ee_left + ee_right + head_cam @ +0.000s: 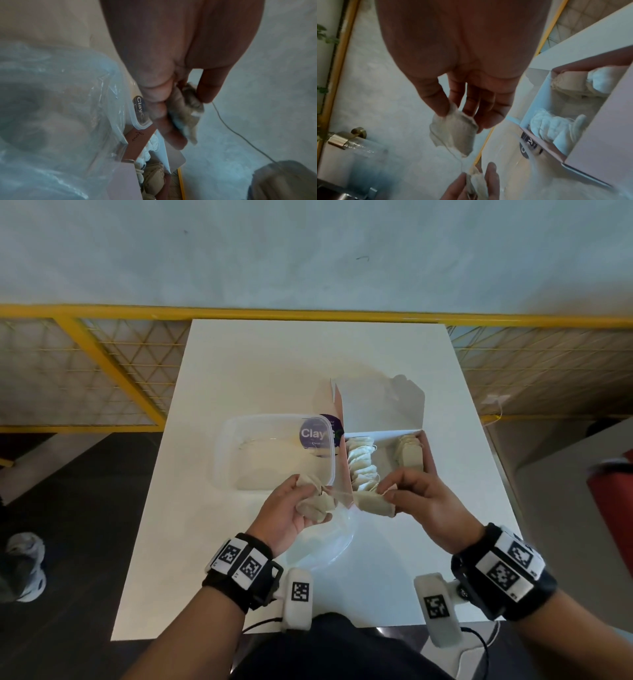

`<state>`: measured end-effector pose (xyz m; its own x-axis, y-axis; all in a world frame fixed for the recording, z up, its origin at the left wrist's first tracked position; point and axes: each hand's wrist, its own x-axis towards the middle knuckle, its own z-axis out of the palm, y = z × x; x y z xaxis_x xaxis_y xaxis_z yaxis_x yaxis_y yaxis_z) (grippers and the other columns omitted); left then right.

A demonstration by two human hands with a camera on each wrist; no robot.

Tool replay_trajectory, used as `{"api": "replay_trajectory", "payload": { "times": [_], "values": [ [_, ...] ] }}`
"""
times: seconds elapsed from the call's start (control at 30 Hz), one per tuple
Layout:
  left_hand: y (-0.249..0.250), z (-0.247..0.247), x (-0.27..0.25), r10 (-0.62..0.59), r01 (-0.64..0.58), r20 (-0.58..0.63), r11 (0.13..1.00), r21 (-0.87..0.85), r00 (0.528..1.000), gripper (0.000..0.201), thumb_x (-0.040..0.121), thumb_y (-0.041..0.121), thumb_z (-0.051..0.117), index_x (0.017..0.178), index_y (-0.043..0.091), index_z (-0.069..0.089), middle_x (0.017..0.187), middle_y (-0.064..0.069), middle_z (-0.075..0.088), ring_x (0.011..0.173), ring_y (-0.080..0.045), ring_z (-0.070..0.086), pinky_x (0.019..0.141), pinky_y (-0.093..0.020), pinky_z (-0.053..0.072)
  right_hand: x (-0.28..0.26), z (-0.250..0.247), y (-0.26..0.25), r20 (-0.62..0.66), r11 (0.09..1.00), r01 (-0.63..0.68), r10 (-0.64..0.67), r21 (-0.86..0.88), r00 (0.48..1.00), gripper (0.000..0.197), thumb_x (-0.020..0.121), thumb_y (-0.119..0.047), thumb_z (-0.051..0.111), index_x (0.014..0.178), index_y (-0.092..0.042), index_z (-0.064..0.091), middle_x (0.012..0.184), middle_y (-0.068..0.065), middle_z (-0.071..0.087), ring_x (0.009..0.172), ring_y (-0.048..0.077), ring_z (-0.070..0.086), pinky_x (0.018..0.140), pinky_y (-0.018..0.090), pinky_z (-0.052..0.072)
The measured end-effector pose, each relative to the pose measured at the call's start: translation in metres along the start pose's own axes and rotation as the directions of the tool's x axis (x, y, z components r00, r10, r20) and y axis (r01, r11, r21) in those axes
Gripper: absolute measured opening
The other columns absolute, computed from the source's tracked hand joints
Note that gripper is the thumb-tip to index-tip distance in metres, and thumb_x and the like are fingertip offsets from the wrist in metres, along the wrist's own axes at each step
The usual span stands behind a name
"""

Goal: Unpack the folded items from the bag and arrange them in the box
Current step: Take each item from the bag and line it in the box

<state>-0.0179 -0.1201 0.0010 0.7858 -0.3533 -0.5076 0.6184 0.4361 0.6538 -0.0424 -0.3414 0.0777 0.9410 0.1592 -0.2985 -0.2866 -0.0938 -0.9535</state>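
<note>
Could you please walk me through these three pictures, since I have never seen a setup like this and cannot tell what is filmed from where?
No machine here: a person works with bare hands, wearing cameras. The big picture comes from a head camera looking down at a white table. The other two come from wrist cameras looking along each hand.

On the table stand a clear plastic container and an open pink box with small folded pouches lined up inside. A clear plastic bag lies near the person.

The left hand grips a bundle of beige pouches. The right hand pinches a single pouch. A thin string runs between them.
</note>
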Motion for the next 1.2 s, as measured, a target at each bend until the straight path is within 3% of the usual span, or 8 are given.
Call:
{"api": "replay_trajectory", "payload": {
  "times": [0.13, 0.23, 0.43, 0.53, 0.73, 0.87, 0.97, 1.2],
  "values": [
    [-0.002, 0.002, 0.003, -0.063, 0.059, -0.034, 0.993, -0.105, 0.997, 0.014, 0.091, 0.022, 0.052, 0.094, 0.009, 0.051, 0.106, -0.024, 0.059, 0.094, -0.039, 0.054, 0.068, -0.043, 0.055, 0.002, 0.011, 0.005, -0.026, 0.978, -0.095, 0.102, 0.188, 0.994, 0.014, 0.078, -0.001, 0.054, 0.069, -0.010, 0.060, 0.063, -0.006, 0.057, 0.060, 0.009, 0.051, 0.054, 0.020, 0.042],
    [-0.001, 0.003, 0.003, -0.061, 0.057, -0.044, 0.994, -0.095, 0.997, 0.016, 0.093, 0.010, 0.041, 0.102, 0.011, 0.055, 0.098, -0.019, 0.065, 0.085, -0.037, 0.063, 0.065, -0.041, 0.056, 0.001, 0.013, 0.002, 0.023, 0.909, -0.154, 0.157, 0.387, 0.987, 0.025, 0.082, 0.009, 0.046, 0.071, -0.010, 0.060, 0.060, 0.001, 0.056, 0.056, 0.017, 0.054, 0.052, 0.027, 0.043],
    [0.000, 0.000, 0.006, -0.065, 0.057, -0.168, 0.997, -0.052, 0.984, 0.029, 0.087, -0.005, 0.033, 0.098, 0.009, 0.056, 0.096, -0.021, 0.066, 0.085, -0.038, 0.064, 0.069, -0.040, 0.056, 0.000, -0.004, -0.010, -0.038, 0.773, -0.069, 0.120, 0.631, 0.992, 0.021, 0.083, -0.006, 0.045, 0.084, -0.011, 0.065, 0.066, 0.002, 0.060, 0.060, 0.015, 0.059, 0.055, 0.025, 0.048],
    [0.001, 0.003, 0.005, -0.069, 0.047, -0.183, 0.992, -0.119, 0.981, 0.026, 0.086, -0.003, 0.035, 0.094, 0.008, 0.058, 0.102, -0.025, 0.065, 0.089, -0.043, 0.061, 0.072, -0.045, 0.056, 0.006, -0.011, -0.009, -0.126, 0.886, -0.062, 0.134, 0.460, 0.983, 0.016, 0.089, -0.001, 0.045, 0.084, -0.005, 0.061, 0.071, 0.001, 0.065, 0.066, 0.015, 0.062, 0.057, 0.028, 0.052],
    [-0.003, 0.022, 0.003, 0.000, -0.026, -0.134, 0.982, -0.188, 0.991, 0.023, 0.094, 0.007, 0.036, 0.099, 0.007, 0.058, 0.103, -0.022, 0.063, 0.082, -0.036, 0.060, 0.067, -0.039, 0.056, 0.008, 0.027, 0.022, -0.011, 0.951, -0.266, 0.271, 0.155, 0.963, 0.005, 0.086, -0.002, 0.060, 0.086, -0.006, 0.064, 0.081, 0.007, 0.064, 0.069, 0.018, 0.061, 0.057, 0.028, 0.053],
    [-0.006, 0.025, 0.002, 0.012, -0.030, -0.102, 0.985, -0.171, 0.995, 0.024, 0.095, 0.007, 0.034, 0.095, 0.007, 0.058, 0.102, -0.022, 0.065, 0.086, -0.035, 0.061, 0.065, -0.034, 0.053, 0.018, 0.049, 0.043, -0.186, 0.980, -0.174, 0.153, -0.101, 0.970, 0.002, 0.080, -0.009, 0.071, 0.082, -0.009, 0.069, 0.088, 0.001, 0.066, 0.076, 0.016, 0.063, 0.067, 0.021, 0.052],
    [-0.003, 0.024, 0.000, 0.030, -0.043, -0.078, 0.985, -0.166, 0.996, 0.025, 0.093, 0.004, 0.033, 0.079, 0.006, 0.054, 0.108, -0.020, 0.064, 0.082, -0.030, 0.064, 0.067, -0.034, 0.053, 0.025, 0.055, 0.048, -0.189, 0.972, -0.056, 0.012, -0.228, 0.982, 0.005, 0.077, -0.007, 0.073, 0.082, -0.007, 0.073, 0.103, -0.004, 0.061, 0.083, -0.004, 0.059, 0.072, 0.007, 0.046],
    [0.000, 0.017, -0.005, 0.042, -0.047, -0.028, 0.983, -0.176, 0.999, 0.030, 0.095, 0.013, 0.041, 0.069, 0.011, 0.055, 0.094, -0.018, 0.065, 0.081, -0.028, 0.064, 0.071, -0.035, 0.054, 0.030, 0.056, 0.052, -0.107, 0.975, 0.009, -0.033, -0.222, 0.994, 0.007, 0.079, -0.006, 0.071, 0.079, -0.013, 0.072, 0.089, 0.004, 0.067, 0.072, 0.008, 0.060, 0.068, 0.021, 0.050]
  ]
}}
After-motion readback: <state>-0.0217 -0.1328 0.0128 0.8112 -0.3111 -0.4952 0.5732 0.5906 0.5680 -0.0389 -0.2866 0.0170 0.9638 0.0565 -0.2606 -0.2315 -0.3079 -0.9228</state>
